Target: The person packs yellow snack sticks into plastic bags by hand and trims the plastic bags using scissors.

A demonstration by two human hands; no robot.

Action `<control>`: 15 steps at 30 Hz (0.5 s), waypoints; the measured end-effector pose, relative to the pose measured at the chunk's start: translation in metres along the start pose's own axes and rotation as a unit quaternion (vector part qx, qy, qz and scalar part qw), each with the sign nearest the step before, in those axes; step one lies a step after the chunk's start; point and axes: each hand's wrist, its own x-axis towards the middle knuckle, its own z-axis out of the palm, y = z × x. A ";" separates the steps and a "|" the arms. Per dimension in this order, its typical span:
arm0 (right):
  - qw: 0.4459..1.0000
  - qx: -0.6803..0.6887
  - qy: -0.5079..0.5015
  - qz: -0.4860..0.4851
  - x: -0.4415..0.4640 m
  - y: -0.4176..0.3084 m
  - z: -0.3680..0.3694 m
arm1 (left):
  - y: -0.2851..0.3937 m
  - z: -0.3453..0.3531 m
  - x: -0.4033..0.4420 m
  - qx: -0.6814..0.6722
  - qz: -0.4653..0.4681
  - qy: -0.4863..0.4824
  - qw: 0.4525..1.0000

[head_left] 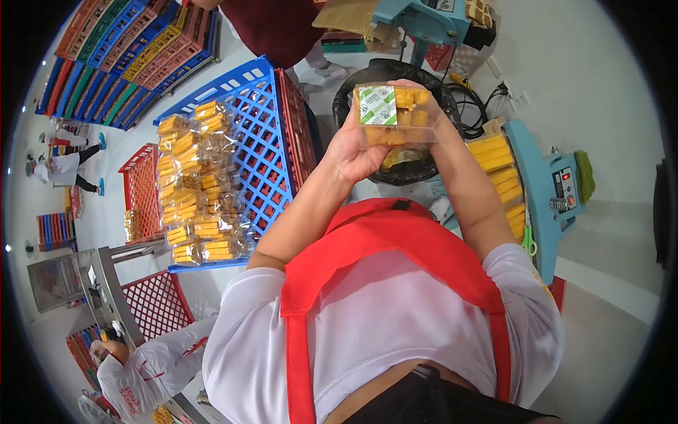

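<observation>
A clear plastic pack of yellow-orange snack pieces (412, 116), with a green and white label on it, is held up between my two hands. My left hand (357, 152) grips its left side, fingers wrapped round the edge and partly hidden behind it. On the opposite side, my right hand (439, 116) closes on the pack's right edge. Behind and below the pack stands a bin lined with a black bag (353, 74); something yellowish lies inside it.
At left, a blue crate (258, 152) carries rows of bagged yellow sticks (187, 169). To the right stands a teal machine (540, 184) with yellow packs (498, 166) and green-handled scissors (530, 242). Cables (470, 106) hang by the wall. Stacked crates (134, 53) and other people are farther off.
</observation>
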 end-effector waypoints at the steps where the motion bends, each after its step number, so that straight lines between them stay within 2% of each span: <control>1: 1.000 0.006 0.024 0.012 -0.002 -0.001 -0.011 | -0.003 0.003 0.000 0.017 0.001 -0.002 1.000; 3: 0.998 0.013 0.050 0.020 -0.009 -0.005 -0.014 | -0.005 0.003 0.002 0.035 -0.004 -0.004 0.999; 5: 0.992 -0.070 0.100 0.007 -0.018 -0.009 -0.003 | -0.002 -0.001 -0.001 0.039 -0.015 0.001 0.999; 6: 0.993 -0.074 0.085 -0.024 -0.023 -0.010 0.009 | 0.001 0.000 -0.003 0.029 -0.067 -0.014 0.997; 9: 0.997 -0.014 0.036 -0.062 -0.027 -0.005 0.009 | -0.001 0.002 0.004 -0.047 -0.070 -0.024 0.996; 11: 0.998 0.015 0.005 -0.063 -0.022 0.000 -0.009 | 0.004 0.008 0.017 -0.097 -0.149 -0.106 0.978; 13: 0.982 0.040 -0.017 -0.183 -0.013 0.005 -0.028 | 0.007 0.001 0.028 -0.089 -0.108 -0.052 0.989; 15: 0.979 0.043 0.016 -0.200 -0.012 0.005 -0.029 | 0.007 -0.002 0.030 -0.094 -0.119 -0.043 0.987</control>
